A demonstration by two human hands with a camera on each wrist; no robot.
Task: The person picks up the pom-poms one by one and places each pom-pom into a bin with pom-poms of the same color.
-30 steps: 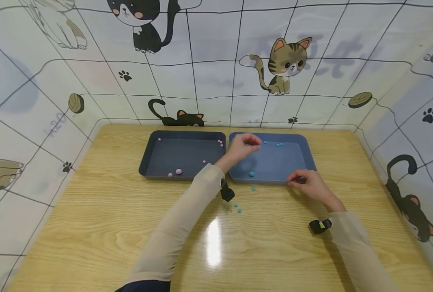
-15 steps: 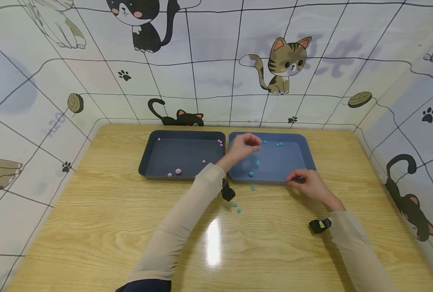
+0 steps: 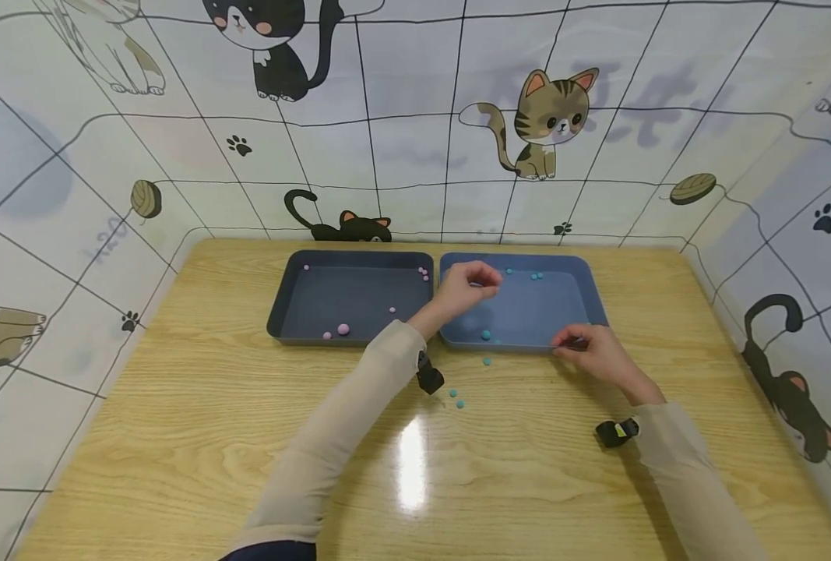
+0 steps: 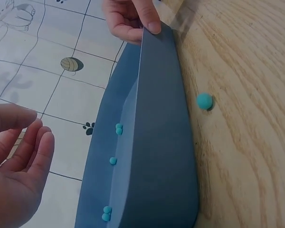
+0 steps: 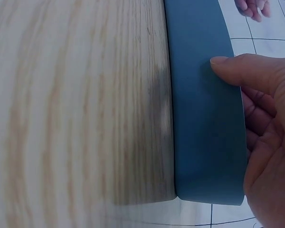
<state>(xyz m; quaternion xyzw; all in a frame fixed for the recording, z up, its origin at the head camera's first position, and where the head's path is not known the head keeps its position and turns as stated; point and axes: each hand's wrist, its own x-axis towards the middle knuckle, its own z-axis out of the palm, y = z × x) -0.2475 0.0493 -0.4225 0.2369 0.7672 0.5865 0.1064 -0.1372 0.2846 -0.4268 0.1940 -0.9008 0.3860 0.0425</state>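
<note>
My left hand point(image 3: 466, 287) hovers over the left part of the blue tray point(image 3: 537, 312). In the left wrist view its thumb and fingertips point(image 4: 47, 142) are slightly apart, with nothing visible between them. My right hand point(image 3: 590, 352) pinches the tray's front wall near the right corner; in the right wrist view the thumb point(image 5: 228, 69) lies on the outer face, the other fingers inside. Several small teal balls point(image 3: 509, 271) lie along the tray's back, and a larger teal ball point(image 3: 486, 335) sits near the front wall.
Left of the blue tray stands a dark grey tray point(image 3: 338, 292) with several pink balls point(image 3: 343, 329). On the wooden table point(image 3: 198, 436), in front of the blue tray, lie a teal ball point(image 3: 487, 361) and two more teal balls point(image 3: 460, 404). A cat-print cloth point(image 3: 415, 156) hangs behind.
A teal ball has come out of my left hand and appeared in the blue tray, then moved towards its front wall. My left wrist has shifted slightly; my right hand keeps its grip.
</note>
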